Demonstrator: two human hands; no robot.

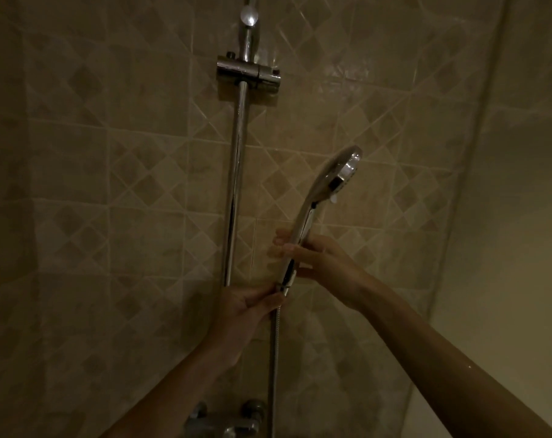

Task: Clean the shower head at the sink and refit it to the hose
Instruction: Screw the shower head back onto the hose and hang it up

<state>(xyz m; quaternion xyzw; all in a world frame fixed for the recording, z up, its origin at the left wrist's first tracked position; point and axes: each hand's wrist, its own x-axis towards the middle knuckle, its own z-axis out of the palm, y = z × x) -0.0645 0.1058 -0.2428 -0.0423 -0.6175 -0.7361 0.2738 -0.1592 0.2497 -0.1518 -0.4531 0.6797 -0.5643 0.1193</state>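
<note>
Shower head (331,181): chrome, held upright and tilted to the right in front of the tiled wall (126,184), spray face turned right and away, only its edge visible. Handle running down and left to the hose (273,358) at its lower end. Joint between handle and hose partly covered by fingers; whether fully screwed home, cannot tell.

Right hand (319,260): wrapped round the handle, fingers curled over it from the right, fingertips showing on the left side. Grasping the shower head.

Left hand (246,308): palm up below the handle, fingers (268,300) closed on the hose nut at the joint. Exact pinch hard to make out in the dim light.

Hose: ribbed metal, hanging straight down from the joint, cut off at the lower edge of the view.

Slide rail (235,184): vertical chrome bar just left of the hands, lower end hidden behind the left hand, upper end cut off at the top edge. Holder bracket (248,74) clamped on the rail high up, well above the shower head, nothing seated in it.

Mixer tap (227,422): at the bottom edge between the forearms, dark, partly cut off, details not readable.

Plain side wall (505,216) at right, meeting the tiled wall in a corner. Both forearms bare, entering from the lower edge.
</note>
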